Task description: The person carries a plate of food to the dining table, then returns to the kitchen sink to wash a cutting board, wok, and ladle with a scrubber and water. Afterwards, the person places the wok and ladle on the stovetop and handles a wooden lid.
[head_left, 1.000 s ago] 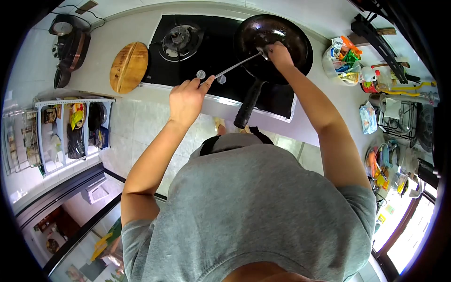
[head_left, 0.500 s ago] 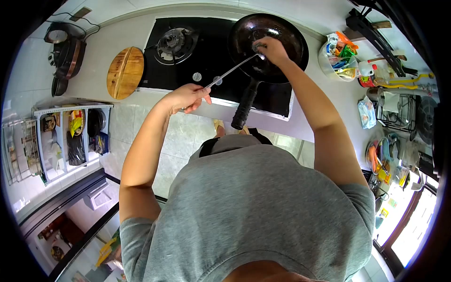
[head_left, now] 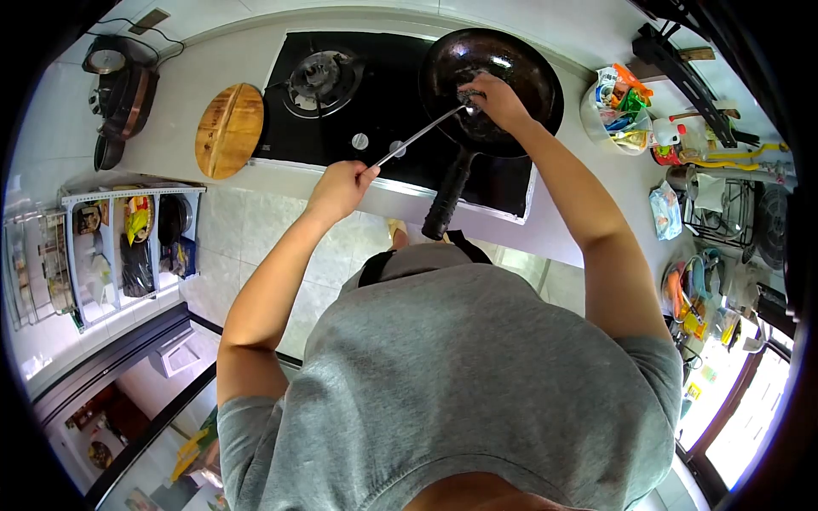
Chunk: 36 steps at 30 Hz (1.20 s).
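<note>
My left hand [head_left: 341,189] is closed around the near end of a long, thin metal-handled utensil [head_left: 417,136], which slants up and right over the stove. Its far end reaches over a dark wok [head_left: 532,81], where my right hand covers it, so I cannot tell whether it is a ladle or a spatula. In the fingers of my right hand [head_left: 503,104] is a greyish, shiny wad that looks like a steel wool scrubber [head_left: 468,97], pressed against that far end. Wet glints show inside the wok, and its black handle [head_left: 447,196] points toward me.
A black gas stove [head_left: 375,94] carries the wok on its right, with a bare burner [head_left: 319,81] on the left. Beside it lies a round wooden lid [head_left: 230,130]. A white tub of packets [head_left: 596,119] stands at the right, near a dish rack [head_left: 720,213].
My left hand has turned, its knuckles now upward and its fingers closed tighter on the handle. My right hand has shifted slightly down and right with the utensil's far end.
</note>
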Each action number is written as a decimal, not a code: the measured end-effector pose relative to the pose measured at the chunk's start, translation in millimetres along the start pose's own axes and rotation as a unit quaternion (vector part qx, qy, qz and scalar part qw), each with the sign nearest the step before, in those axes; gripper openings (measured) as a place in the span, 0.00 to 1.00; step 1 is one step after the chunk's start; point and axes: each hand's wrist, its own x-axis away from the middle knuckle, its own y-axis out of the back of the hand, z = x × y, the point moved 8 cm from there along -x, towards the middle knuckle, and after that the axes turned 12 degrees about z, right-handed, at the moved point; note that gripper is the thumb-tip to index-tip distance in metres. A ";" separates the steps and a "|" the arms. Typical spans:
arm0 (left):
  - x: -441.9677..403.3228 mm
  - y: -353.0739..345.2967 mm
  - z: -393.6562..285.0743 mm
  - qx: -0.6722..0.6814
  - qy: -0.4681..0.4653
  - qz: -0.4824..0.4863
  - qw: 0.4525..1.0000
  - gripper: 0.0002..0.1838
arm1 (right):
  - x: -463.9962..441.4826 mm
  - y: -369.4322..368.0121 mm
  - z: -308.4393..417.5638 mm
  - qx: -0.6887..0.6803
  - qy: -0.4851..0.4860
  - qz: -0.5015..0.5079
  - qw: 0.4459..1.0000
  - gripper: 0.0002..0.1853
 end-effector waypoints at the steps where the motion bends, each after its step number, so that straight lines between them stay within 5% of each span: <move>1: 5.1 1.3 0.5 -0.032 -0.017 -0.029 0.999 0.25 | -2.7 0.8 2.0 -0.010 0.007 -0.009 1.000 0.15; 4: 15.8 2.9 4.8 -0.076 -0.031 -0.068 0.994 0.23 | -23.9 6.6 -2.2 0.019 0.022 -0.005 1.000 0.16; 5: 20.7 2.7 4.4 -0.089 -0.030 -0.077 0.993 0.23 | -29.0 0.1 -25.3 -0.022 -0.015 0.014 1.000 0.18; 6: 26.2 1.2 2.6 -0.091 -0.031 -0.077 0.992 0.23 | -28.9 -4.2 -41.4 0.084 -0.029 0.039 0.995 0.17; 8: 33.7 0.9 1.5 -0.108 0.008 -0.064 0.992 0.23 | -4.2 0.9 -81.3 0.058 -0.209 -0.041 0.975 0.15; 11: 30.2 1.7 19.8 -0.068 0.032 -0.061 0.995 0.24 | 9.5 -33.2 -127.9 0.065 -0.247 0.087 0.963 0.16; 14: 26.2 2.8 39.1 -0.048 0.037 -0.081 0.995 0.26 | 22.0 -0.3 -102.7 -0.062 -0.292 0.066 0.952 0.15; 16: 21.8 -1.8 49.9 -0.038 0.038 -0.071 0.996 0.26 | 27.4 23.5 -51.4 -0.083 -0.275 0.024 0.958 0.14; 18: 16.5 -8.7 55.9 -0.027 0.038 -0.062 0.997 0.26 | 18.1 41.4 -2.2 -0.101 -0.111 -0.079 0.985 0.16; 20: 14.1 -15.9 56.8 0.001 0.006 -0.063 0.998 0.27 | 6.4 29.9 9.2 -0.107 -0.081 -0.072 0.988 0.17; 22: 14.5 -25.4 68.6 0.007 0.001 -0.059 0.998 0.27 | -4.8 18.3 -20.0 -0.113 -0.096 -0.081 0.986 0.16; 24: 13.5 -32.4 76.3 0.010 -0.006 -0.055 0.998 0.27 | -9.0 2.8 -54.6 -0.052 -0.160 0.020 0.986 0.15; 26: 14.6 -37.2 76.4 0.093 -0.052 -0.049 0.993 0.27 | 2.4 -8.7 -82.2 -0.020 -0.124 0.003 0.992 0.16; 28: 12.5 -37.1 74.8 0.111 -0.061 -0.050 0.991 0.27 | 23.3 -15.1 -96.9 0.197 -0.227 0.052 0.953 0.17; 30: 10.8 -34.6 75.4 0.130 -0.068 -0.052 0.988 0.28 | 24.6 -22.5 -107.5 0.179 -0.224 0.104 0.952 0.18; 32: 7.0 -39.2 83.8 0.150 -0.054 -0.041 0.986 0.28 | 32.6 2.0 -90.4 -0.073 -0.269 0.070 0.958 0.17; 34: 1.9 -42.8 81.3 0.155 -0.059 -0.038 0.985 0.28 | 40.7 20.2 -46.4 -0.070 -0.291 0.030 0.954 0.16; 36: -0.2 -50.1 77.5 0.160 -0.063 -0.035 0.985 0.28 | 44.7 41.4 9.1 -0.048 -0.154 -0.134 0.978 0.16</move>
